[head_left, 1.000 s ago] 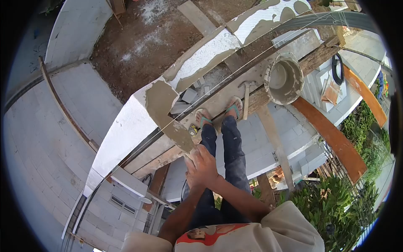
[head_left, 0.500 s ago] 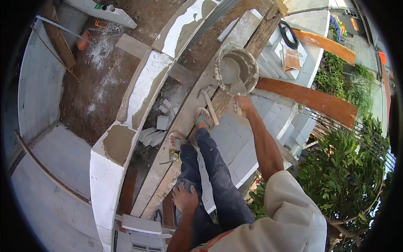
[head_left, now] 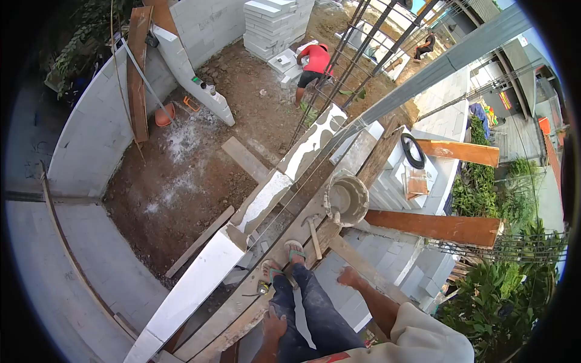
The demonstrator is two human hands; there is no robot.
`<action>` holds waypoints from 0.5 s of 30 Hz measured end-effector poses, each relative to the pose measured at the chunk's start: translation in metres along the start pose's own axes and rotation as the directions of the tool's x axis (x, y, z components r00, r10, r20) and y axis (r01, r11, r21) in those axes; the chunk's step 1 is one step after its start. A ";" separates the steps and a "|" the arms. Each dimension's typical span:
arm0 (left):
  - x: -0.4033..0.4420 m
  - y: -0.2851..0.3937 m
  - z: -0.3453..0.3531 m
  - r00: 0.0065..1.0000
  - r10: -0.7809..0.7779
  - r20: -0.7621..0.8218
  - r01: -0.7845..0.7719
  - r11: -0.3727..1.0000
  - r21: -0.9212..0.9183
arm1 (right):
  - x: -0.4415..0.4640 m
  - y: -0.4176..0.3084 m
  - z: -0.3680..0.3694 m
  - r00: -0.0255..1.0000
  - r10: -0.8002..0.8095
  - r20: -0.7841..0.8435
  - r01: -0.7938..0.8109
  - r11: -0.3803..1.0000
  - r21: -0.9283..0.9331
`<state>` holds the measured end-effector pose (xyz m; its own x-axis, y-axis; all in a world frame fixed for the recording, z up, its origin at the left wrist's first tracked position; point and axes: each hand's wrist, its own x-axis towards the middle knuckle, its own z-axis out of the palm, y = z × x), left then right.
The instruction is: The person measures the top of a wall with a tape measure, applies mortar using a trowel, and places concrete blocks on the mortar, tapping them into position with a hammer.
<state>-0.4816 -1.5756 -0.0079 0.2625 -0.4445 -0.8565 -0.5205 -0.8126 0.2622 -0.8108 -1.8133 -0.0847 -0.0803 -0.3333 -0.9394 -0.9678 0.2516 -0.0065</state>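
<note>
My left hand [head_left: 274,327] lies on my left thigh with its fingers apart and nothing in it. My right hand [head_left: 349,277] hangs beside my right leg, its fingers loosely curled and apart, and no tool shows in it. Above it, a round mortar bucket [head_left: 346,198] stands on the planks. A hammer [head_left: 313,237] lies between the bucket and my feet, and a tape measure [head_left: 262,287] lies by my left foot. Grey mortar partly coats the white block wall [head_left: 264,198]. The trowel cannot be clearly made out.
I stand on a plank walkway [head_left: 239,314] beside the wall. Upright rebar [head_left: 357,54] and a long metal beam [head_left: 448,57] rise ahead. One person in a red shirt [head_left: 316,59] bends near stacked blocks [head_left: 272,27]; another person sits farther back. Orange-brown boards [head_left: 433,227] jut out at right.
My right hand has left the trowel and moved down from the bucket. My left hand stays on my thigh. The view has tilted up, bringing two people and the rebar into sight.
</note>
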 end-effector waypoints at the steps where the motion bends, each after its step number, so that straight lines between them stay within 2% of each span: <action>1: -0.006 -0.001 -0.009 1.000 0.002 -0.029 -0.002 1.000 -0.016 | -0.008 0.023 0.038 0.955 -0.276 -0.106 0.254 0.950 -0.183; 3: -0.025 -0.005 -0.025 0.994 0.012 0.107 0.003 0.991 -0.134 | -0.070 0.034 0.044 0.923 -0.361 -0.135 0.370 0.928 0.046; 4: -0.023 -0.015 -0.029 0.989 0.085 0.124 -0.065 0.986 -0.156 | -0.093 0.036 0.038 0.910 -0.395 -0.127 0.400 0.916 0.015; 5: -0.025 -0.027 -0.034 0.981 0.148 0.127 -0.122 0.974 -0.190 | -0.111 0.037 0.025 0.873 -0.473 -0.120 0.462 0.880 -0.108; 7: -0.058 -0.013 -0.084 0.971 0.026 0.236 0.042 0.959 -0.280 | -0.103 0.056 0.002 0.793 -0.609 -0.015 0.575 0.756 -0.312; 8: -0.067 -0.020 -0.090 0.984 -0.030 0.174 0.087 0.941 -0.328 | -0.078 0.067 -0.009 0.825 -0.549 0.135 0.558 0.828 -0.044; 9: -0.044 -0.058 -0.058 0.992 0.015 0.126 0.022 0.957 -0.290 | -0.064 0.074 -0.030 0.827 -0.466 0.313 0.429 0.885 0.183; 10: -0.064 -0.061 -0.059 0.996 -0.094 0.011 0.090 0.899 -0.430 | -0.092 0.044 -0.070 0.799 -0.468 0.378 0.346 0.871 0.349; 11: -0.100 -0.046 -0.095 0.995 -0.100 -0.018 0.078 0.868 -0.490 | -0.076 0.032 -0.096 0.766 -0.451 0.459 0.383 0.893 0.239; 12: -0.127 -0.045 -0.108 0.984 -0.166 -0.064 0.108 0.842 -0.528 | -0.043 0.027 -0.114 0.808 -0.429 0.403 0.513 0.849 -0.125; 13: -0.115 -0.066 -0.090 0.958 -0.283 -0.043 0.202 0.776 -0.598 | -0.019 0.012 -0.135 0.819 -0.466 0.335 0.573 0.677 -0.461; 15: -0.144 -0.076 -0.086 0.918 -0.368 -0.151 0.158 0.686 -0.710 | -0.084 -0.075 -0.181 0.633 -0.557 0.538 0.768 0.362 -0.529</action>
<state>-0.4101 -1.4825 0.1342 0.5550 -0.1657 -0.8152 0.2613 -0.8956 0.3600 -0.7748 -1.9690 0.0565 0.6164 0.1378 -0.7753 -0.5381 -0.6452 -0.5425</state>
